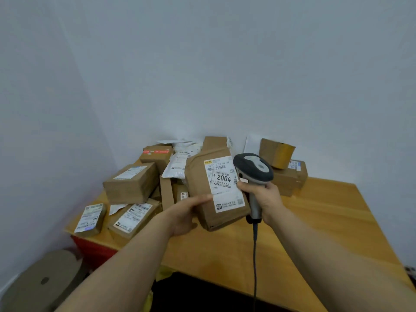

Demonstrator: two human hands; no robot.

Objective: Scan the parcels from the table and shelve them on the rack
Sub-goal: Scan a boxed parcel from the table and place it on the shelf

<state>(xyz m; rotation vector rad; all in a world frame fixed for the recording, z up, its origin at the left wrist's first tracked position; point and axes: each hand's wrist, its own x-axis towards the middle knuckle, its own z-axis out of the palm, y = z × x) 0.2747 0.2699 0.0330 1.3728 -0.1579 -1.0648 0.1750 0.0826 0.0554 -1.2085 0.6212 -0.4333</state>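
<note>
Left hand (184, 216) reaches forward, thumb across the face of the brown cardboard parcel with the white "2004" label (199, 174), fingers curled beneath, holding it tilted above the light wooden table (315, 221). Right hand (266, 199) is clenched round the handle of the grey handheld barcode scanner (254, 167), whose head sits just beside the label.

Room on the right, clutter at left
The table (326, 221) shows bare wood near and right; heaped parcels (135, 183) fill its far-left corner against the walls (202, 75), with two stacked boxes (290, 179) at the back.
</note>
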